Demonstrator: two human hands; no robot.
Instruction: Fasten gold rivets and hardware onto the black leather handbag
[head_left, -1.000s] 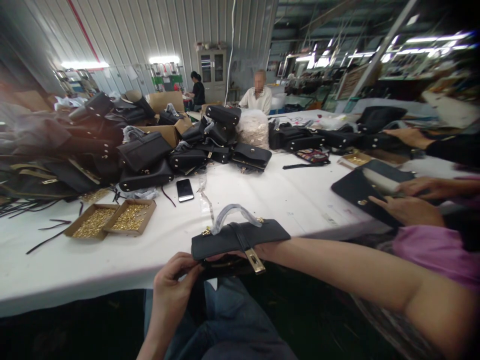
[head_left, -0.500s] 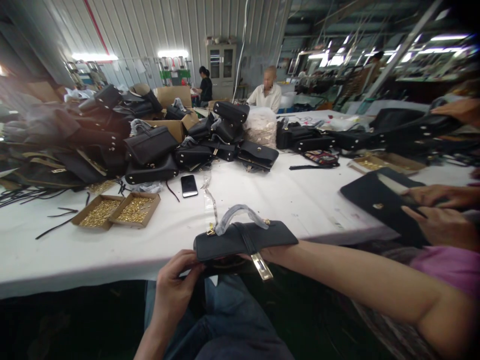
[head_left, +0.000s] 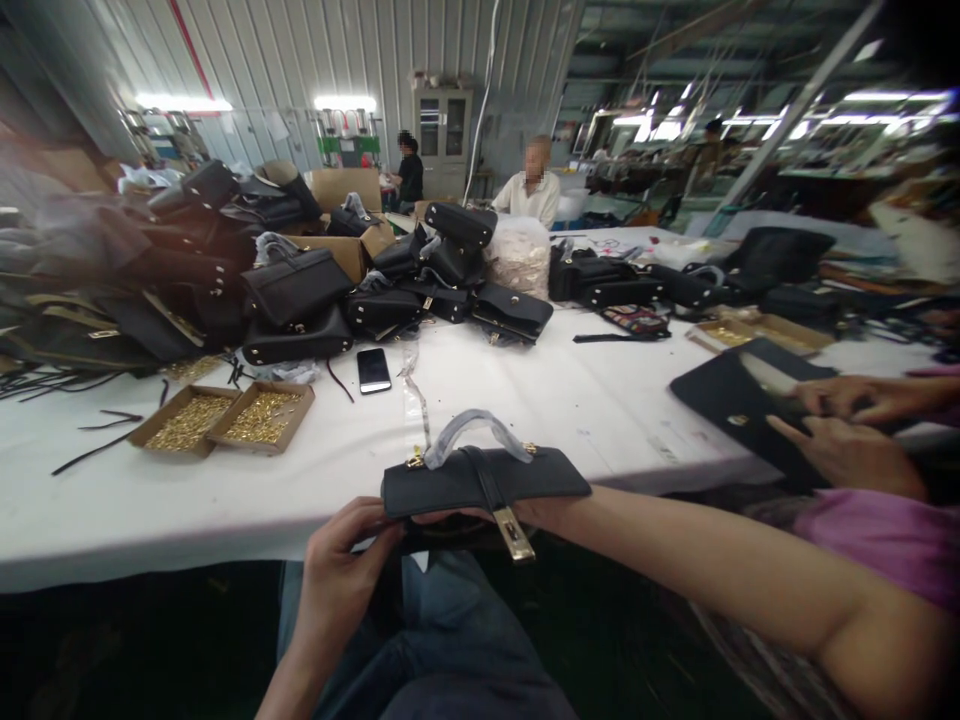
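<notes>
A small black handbag [head_left: 435, 490] with a plastic-wrapped top handle and a gold clasp on its strap is at the table's near edge, above my lap. My left hand [head_left: 349, 545] pinches its left end between thumb and fingers. From the right, my right hand [head_left: 551, 512] reaches in under the flap. A strip of skin shows below the flap, but the fingers are hidden inside the bag, so their grip cannot be seen.
Two cardboard trays [head_left: 262, 418] of gold hardware and a phone [head_left: 373, 371] lie on the white table [head_left: 480, 400]. Black handbags [head_left: 300, 290] are piled behind. At right, a co-worker's hands [head_left: 855, 440] work on a black bag piece [head_left: 739, 400].
The view has shifted slightly. My hands keep nearly the same hold on the handbag. At far right, a raised hand and the black bag by it have gone from view.
</notes>
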